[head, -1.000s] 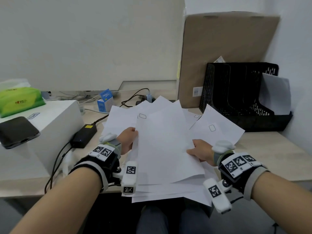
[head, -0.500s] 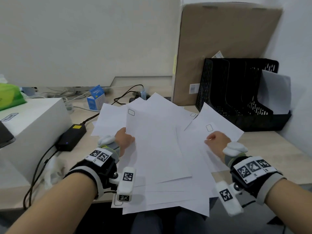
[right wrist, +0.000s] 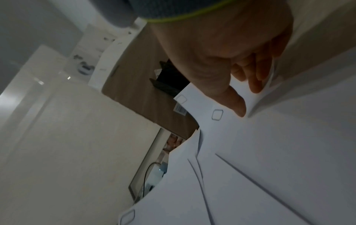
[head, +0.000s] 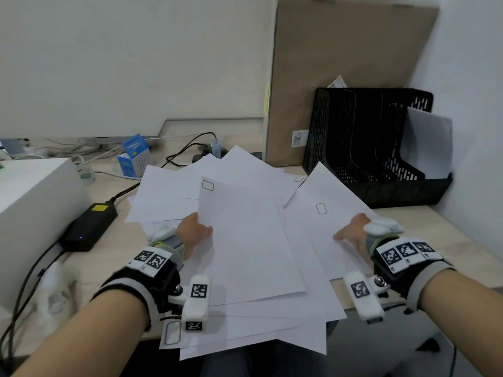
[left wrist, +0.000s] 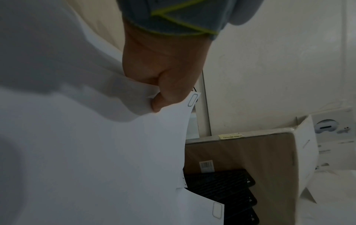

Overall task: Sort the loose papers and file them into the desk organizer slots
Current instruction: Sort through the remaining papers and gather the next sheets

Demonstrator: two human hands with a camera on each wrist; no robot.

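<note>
We recorded the loose papers (head: 245, 317) fanned in an untidy pile over the near edge of the bench (head: 460, 232), several sheets overhanging that edge toward the person. The top sheet (head: 245, 240) lay with its long axis running from the near edge toward the far edge, tilted slightly left at the far end; its small outlined box sat at the far-left corner. A second sheet (head: 334, 213) on the right pointed its far corner toward the desk organizer (head: 381, 159), which stood at the far-right corner of the bench with one sheet upright in its rightmost slot.

The left hand (head: 193, 232) pinched the left edge of the top sheet. In the left wrist view its fingers (left wrist: 163, 97) were curled closed on that edge, the paper passing between thumb and forefinger. The right hand (head: 351, 232) rested on the right sheet; in the right wrist view the thumb (right wrist: 237, 106) lay on top and the other fingers sat under a lifted edge, so it clamped that sheet loosely.

The lower sheets were mostly covered; we could not count them. Any printed text was too faint to read. The wrist views were dim.
</note>
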